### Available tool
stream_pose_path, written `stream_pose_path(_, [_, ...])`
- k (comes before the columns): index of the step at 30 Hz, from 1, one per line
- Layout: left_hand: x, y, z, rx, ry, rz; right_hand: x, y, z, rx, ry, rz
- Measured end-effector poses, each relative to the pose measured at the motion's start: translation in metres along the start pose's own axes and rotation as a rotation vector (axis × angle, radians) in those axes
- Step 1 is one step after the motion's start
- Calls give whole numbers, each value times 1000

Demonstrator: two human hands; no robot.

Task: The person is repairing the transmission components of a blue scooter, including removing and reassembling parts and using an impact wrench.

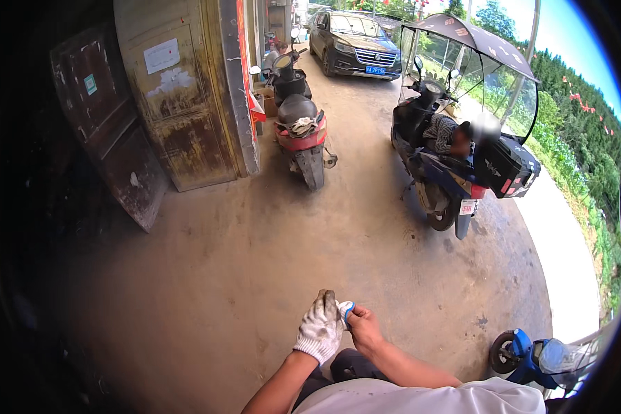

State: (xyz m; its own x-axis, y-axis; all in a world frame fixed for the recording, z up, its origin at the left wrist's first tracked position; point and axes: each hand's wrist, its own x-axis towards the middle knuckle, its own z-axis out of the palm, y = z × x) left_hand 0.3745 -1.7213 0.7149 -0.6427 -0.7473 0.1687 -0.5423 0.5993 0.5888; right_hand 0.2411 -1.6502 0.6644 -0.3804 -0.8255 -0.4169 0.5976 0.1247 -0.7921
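Note:
My left hand (321, 326) wears a white knitted work glove, stained dark grey over the fingers. Its fingers are closed and pressed against a second white glove (343, 310) with a blue edge, low in the middle of the view. From the other side my bare right hand (362, 323) pinches that blue edge between thumb and fingers. The second glove is bunched up small, and most of it is hidden between the two hands. Both hands meet just in front of my body, above the concrete floor (283, 248).
A red scooter (301, 138) stands ahead by the worn wooden doors (179, 103). Right of it is a canopied scooter (435, 165), a person (452, 134) slumped over its seat. A dark car (357, 45) is parked behind. A blue scooter (531, 359) stands at the lower right.

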Motion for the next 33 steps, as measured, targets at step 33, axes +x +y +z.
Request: stream_pose_path(33, [953,-496,-112,-454,172,25,900,-315,266,-313,448,-451])
